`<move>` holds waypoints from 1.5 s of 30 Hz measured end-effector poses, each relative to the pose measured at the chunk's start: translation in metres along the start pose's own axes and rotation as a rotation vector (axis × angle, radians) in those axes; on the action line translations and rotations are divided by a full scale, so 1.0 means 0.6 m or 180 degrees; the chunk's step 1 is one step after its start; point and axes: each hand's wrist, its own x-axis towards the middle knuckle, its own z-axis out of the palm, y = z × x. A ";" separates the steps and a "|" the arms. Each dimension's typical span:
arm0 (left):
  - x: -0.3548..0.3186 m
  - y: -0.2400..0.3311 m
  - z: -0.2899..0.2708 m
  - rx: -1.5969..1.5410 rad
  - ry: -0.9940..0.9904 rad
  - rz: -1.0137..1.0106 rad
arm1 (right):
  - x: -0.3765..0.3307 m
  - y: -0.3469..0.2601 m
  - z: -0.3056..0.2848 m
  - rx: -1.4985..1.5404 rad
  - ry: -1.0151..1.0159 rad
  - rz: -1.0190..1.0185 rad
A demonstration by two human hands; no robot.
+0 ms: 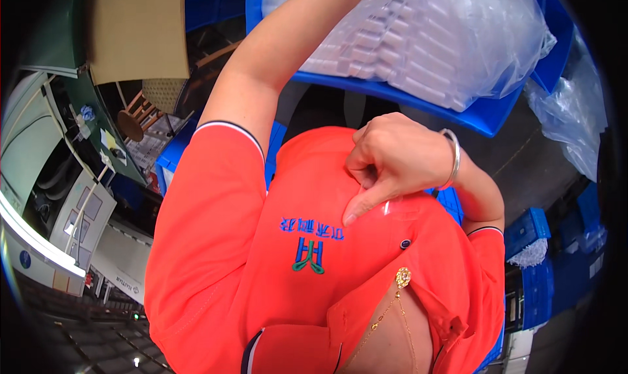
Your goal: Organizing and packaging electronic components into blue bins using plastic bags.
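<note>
My right hand (401,157) is in front of the chest of my red shirt (301,197), wearing a silver bangle (451,158). Its fingers are curled in and the thumb lies against the shirt. The fingertips are hidden, so I cannot make out what, if anything, they hold. My left arm (275,53) stretches away over the edge of a blue crate (418,99), and the hand is cut off by the top edge. Stacked white plastic trays (418,40) lie in the crate, covered by a clear plastic bag (510,34).
Another clear plastic bag (569,119) hangs to the right of the crate. Blue bins (530,233) stand at the right. On the left are a wooden stool (136,115), a green-topped table (98,128) and a tan board (139,30).
</note>
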 end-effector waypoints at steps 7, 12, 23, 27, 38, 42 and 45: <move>-0.060 0.057 0.078 0.3832 0.1412 -0.1100 | -0.034 0.097 -0.007 0.0244 0.2782 0.0083; -0.078 0.040 0.076 0.1008 0.1559 -0.0503 | -0.106 0.257 -0.043 -0.0351 0.5735 0.0973; 0.051 0.093 0.228 0.5073 -0.0794 -0.1592 | -0.010 0.367 -0.241 -0.2102 0.4513 -0.0038; 0.051 0.098 0.290 0.5653 -0.0729 -0.0291 | 0.006 0.354 -0.240 -0.1054 0.5626 -0.0739; -0.118 0.157 0.153 0.6545 0.0200 0.1096 | -0.016 0.314 -0.292 -0.2458 0.5871 -0.0187; -0.142 0.055 0.085 0.1229 0.1034 -0.1103 | -0.004 0.293 -0.322 -0.2369 0.5586 -0.0194; -0.129 0.050 0.082 0.1913 0.1008 -0.0627 | -0.016 0.288 -0.343 -0.2370 0.5377 -0.0049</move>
